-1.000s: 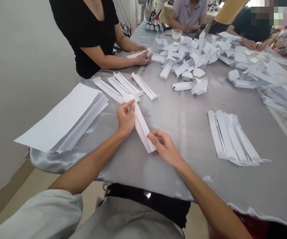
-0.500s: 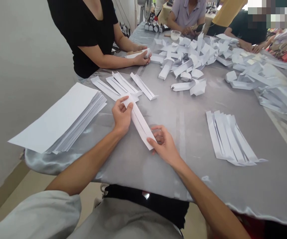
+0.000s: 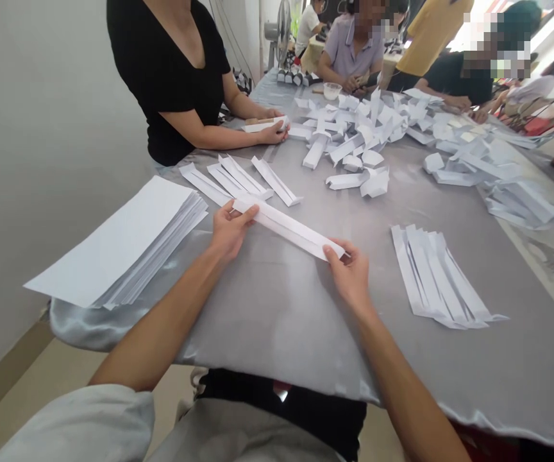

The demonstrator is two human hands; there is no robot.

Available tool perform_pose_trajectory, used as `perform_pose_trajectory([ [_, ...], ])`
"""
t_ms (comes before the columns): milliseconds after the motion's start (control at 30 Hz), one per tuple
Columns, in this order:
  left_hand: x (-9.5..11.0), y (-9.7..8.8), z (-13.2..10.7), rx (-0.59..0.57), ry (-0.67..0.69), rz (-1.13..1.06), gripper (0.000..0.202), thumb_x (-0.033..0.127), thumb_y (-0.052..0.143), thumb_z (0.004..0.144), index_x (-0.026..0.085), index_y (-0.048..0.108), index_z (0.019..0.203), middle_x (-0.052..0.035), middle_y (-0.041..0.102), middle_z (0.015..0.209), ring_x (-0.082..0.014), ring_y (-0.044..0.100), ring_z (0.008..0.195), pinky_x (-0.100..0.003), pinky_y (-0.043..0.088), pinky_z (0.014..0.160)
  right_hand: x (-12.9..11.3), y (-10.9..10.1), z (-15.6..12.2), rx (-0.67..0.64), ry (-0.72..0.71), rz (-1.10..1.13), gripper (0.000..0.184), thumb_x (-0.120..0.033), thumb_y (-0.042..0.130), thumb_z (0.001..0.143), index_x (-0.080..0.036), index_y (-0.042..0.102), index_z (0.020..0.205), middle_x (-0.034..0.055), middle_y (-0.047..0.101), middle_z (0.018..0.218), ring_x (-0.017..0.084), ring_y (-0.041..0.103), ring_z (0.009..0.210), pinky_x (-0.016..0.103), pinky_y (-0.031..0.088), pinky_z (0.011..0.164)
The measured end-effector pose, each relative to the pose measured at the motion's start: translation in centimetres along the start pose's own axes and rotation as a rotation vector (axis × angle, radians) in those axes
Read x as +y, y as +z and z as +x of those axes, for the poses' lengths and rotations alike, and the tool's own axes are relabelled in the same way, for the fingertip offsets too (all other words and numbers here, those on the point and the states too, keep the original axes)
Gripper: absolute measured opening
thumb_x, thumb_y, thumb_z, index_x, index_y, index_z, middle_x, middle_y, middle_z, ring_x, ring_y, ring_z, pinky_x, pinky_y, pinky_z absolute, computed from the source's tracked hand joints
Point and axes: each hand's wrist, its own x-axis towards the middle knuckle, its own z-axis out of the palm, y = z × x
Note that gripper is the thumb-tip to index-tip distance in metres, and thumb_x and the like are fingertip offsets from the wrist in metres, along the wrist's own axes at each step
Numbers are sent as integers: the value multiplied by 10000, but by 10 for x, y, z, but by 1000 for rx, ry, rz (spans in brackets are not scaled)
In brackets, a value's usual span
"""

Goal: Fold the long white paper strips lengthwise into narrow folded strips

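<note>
A long folded strip of white paper is stretched between my two hands just above the table. My left hand pinches its left end, thumb on top. My right hand grips the other end, lower and to the right, with the thumb on the upper face. Behind the strip lie several folded paper strips, side by side. To the left of my left hand is a thick stack of flat white sheets. Another group of folded strips rests to the right of my right hand.
A grey, shiny cloth covers the table. A large heap of folded white paper pieces spreads across the far side. A person in black at the far left holds a white paper piece. Other people sit farther back, near a clear bowl.
My right hand has moved right and up, swinging the paper strip from steeply slanted to nearly level. My left hand still holds its end. The view has tilted up slightly.
</note>
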Motion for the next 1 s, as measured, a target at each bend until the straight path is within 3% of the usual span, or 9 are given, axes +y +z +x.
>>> perform_pose_trajectory([
  [133,16,-12,6,-148,32,188,527,409,980,624,204,763,1058,-43,739,866,-166,693,749,-282,575,666,-3,-18,12,23,-209,-148,351,-489,687,939,-174,791,1056,72,745,912,183,602,741,320,493,680],
  [267,38,-32,-3,-364,227,547,384,480,956,653,246,806,918,-55,753,868,-215,702,767,-368,611,750,-7,-43,9,-148,-391,-302,273,-458,677,979,-203,773,965,66,742,914,201,646,812,323,507,702],
  [333,44,-45,-18,-447,312,698,287,509,901,724,288,801,878,-52,780,919,-251,724,849,-415,613,835,-6,-55,-2,-267,-467,-400,268,-442,632,1018,-215,771,991,74,734,920,202,645,805,339,522,723],
  [433,48,-63,-49,-626,391,949,176,465,708,918,330,802,979,-38,799,984,-257,739,911,-432,596,888,2,-67,-26,-401,-612,-572,285,-370,523,1079,-244,773,1022,101,737,981,223,658,878,388,540,806],
  [567,48,-76,-88,-804,514,1168,312,319,525,1013,351,802,1154,-66,781,1086,-267,723,1023,-459,552,957,16,-71,-57,-469,-746,-725,329,-211,443,1096,-254,761,1022,109,731,1009,238,653,947,417,535,838],
  [667,49,-75,-111,-839,563,1267,351,243,531,973,341,801,1177,-82,769,1155,-285,710,1084,-494,523,1009,21,-68,-74,-453,-783,-787,280,-178,475,1067,-236,748,1077,115,717,1032,254,640,986,419,528,842],
  [800,44,-66,-137,-752,598,1339,323,298,604,944,282,784,1211,-102,721,1367,-343,669,1231,-536,514,1053,16,-51,-92,-334,-760,-820,214,-361,609,1020,-188,734,1048,128,694,1012,285,609,979,422,507,819],
  [933,27,-51,-152,-596,591,1285,268,276,544,1023,223,797,1093,-117,767,1244,-314,691,1174,-505,538,1063,5,-21,-109,-125,-573,-977,212,-248,553,1042,-184,712,919,128,668,937,294,578,952,420,469,799],
  [1000,19,-42,-157,-540,570,1249,284,242,522,1028,216,795,1102,-122,776,1191,-301,699,1136,-491,552,1050,-1,-3,-114,-81,-504,-1039,186,-176,544,1017,-177,730,1016,139,655,944,311,557,957,435,463,795],
])
